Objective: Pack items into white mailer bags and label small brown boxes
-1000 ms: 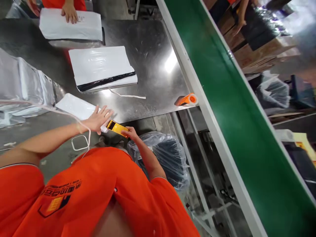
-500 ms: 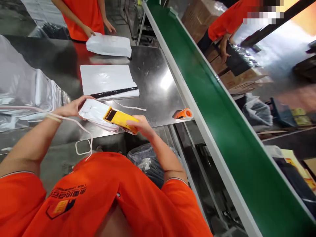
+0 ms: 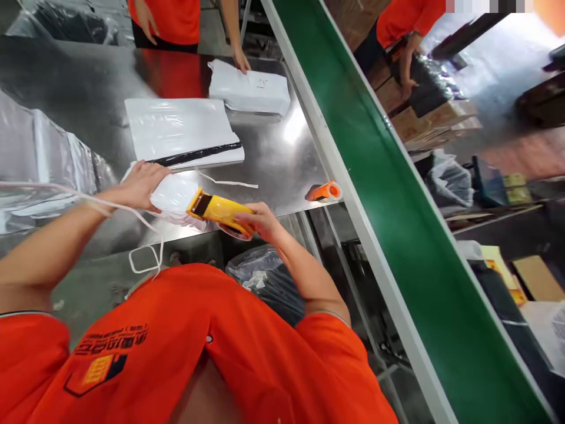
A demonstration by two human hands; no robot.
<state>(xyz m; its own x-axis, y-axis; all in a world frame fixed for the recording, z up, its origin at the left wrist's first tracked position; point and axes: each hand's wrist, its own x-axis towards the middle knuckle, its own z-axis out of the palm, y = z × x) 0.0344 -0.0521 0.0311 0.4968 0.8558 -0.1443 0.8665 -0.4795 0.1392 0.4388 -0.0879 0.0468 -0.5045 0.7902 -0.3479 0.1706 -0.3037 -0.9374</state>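
My left hand (image 3: pixel 140 185) grips a white plastic mailer bag (image 3: pixel 174 195) at the near edge of the steel table (image 3: pixel 282 159). My right hand (image 3: pixel 260 221) holds a yellow handheld scanner (image 3: pixel 219 212), with its dark screen end (image 3: pixel 200 204) over the bag. A white cord (image 3: pixel 143 259) hangs in a loop below my left forearm. Beyond my hands lies a flat white mailer (image 3: pixel 180 129) with a black strip along its edge. A co-worker's hand (image 3: pixel 241 60) rests on another white bag (image 3: pixel 249 88).
A stack of silvery white mailers (image 3: pixel 39 150) rises at the left. An orange tape roll (image 3: pixel 324 191) sits at the table's right edge, beside a green conveyor belt (image 3: pixel 353 118). Below the table is a clear bag of dark items (image 3: pixel 265 282). Another co-worker (image 3: pixel 408 35) works at cardboard boxes (image 3: pixel 415 123).
The bag has come up under my left hand, and the scanner now sits over it in my right hand. The co-worker's bag has shifted right, and the whole view has swung slightly.
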